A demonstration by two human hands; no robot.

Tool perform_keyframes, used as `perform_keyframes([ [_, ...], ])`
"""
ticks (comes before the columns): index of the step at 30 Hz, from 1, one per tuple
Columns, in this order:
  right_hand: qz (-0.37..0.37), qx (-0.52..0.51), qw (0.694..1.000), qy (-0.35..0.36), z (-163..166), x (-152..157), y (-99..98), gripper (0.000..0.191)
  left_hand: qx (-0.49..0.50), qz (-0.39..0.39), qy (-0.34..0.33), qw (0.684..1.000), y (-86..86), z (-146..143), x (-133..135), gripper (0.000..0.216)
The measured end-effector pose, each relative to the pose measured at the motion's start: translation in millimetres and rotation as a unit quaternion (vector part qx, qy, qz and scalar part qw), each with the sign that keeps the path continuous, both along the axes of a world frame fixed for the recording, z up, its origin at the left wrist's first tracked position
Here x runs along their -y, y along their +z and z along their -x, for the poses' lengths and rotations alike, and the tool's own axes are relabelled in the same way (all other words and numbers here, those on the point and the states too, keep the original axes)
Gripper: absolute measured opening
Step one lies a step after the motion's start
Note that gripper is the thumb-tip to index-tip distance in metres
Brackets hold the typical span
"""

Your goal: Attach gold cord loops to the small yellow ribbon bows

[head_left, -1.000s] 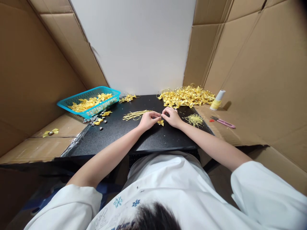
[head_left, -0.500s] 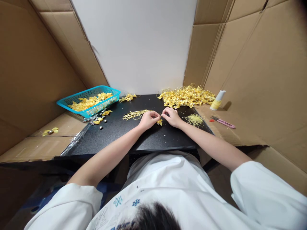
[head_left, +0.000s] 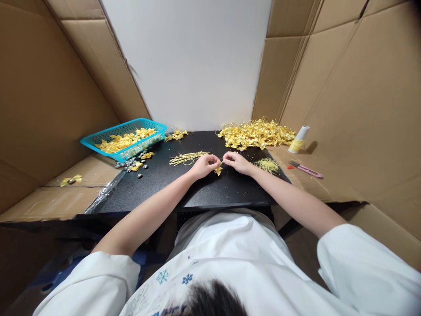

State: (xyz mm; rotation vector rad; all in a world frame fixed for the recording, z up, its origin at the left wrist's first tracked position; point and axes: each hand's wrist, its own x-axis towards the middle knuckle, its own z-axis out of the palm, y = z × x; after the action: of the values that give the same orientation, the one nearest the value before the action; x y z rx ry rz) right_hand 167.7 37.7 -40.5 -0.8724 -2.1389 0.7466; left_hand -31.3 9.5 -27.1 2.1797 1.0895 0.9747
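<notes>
Over the middle of the black tabletop, my left hand (head_left: pixel 206 166) pinches a small yellow ribbon bow (head_left: pixel 218 170), which hangs just below its fingertips. My right hand (head_left: pixel 237 162) is closed in a pinch close beside it, on a thin gold cord that runs across the small gap between the hands; the cord's ends are hidden by the fingers. Behind my left hand lies a bundle of gold cords (head_left: pixel 186 158). To the right of my right hand is a little heap of short yellow cord clippings (head_left: pixel 268 165).
At the back left stands a blue basket (head_left: pixel 95 148) of yellow bows, with silver beads (head_left: pixel 130 164) in front. Finished-looking bows with cords form a big pile (head_left: pixel 258 134) at the back right. A thread cone (head_left: pixel 298 139) and a pink-handled cutter (head_left: pixel 309 170) are further right. Cardboard walls surround the table.
My right hand has shifted slightly right, away from the left, and the cord between them shows more. The bow has turned and hangs closer under my left fingertips.
</notes>
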Motion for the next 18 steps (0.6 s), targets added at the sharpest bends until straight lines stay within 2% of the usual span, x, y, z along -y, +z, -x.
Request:
perform_keyframes([
  [8, 0.049, -0.053, 0.995, 0.064, -1.5, 1.4, 4.1, 0.027, 0.019, 0.029, -0.034, 0.999, 1.1, 1.8, -1.0, 0.022],
  [18, 0.111, -0.076, 0.987, 0.085, -3.4, 7.0, 7.0, 0.037, 0.042, 0.070, -0.056, 0.995, 3.1, 1.9, -0.8, 0.032],
])
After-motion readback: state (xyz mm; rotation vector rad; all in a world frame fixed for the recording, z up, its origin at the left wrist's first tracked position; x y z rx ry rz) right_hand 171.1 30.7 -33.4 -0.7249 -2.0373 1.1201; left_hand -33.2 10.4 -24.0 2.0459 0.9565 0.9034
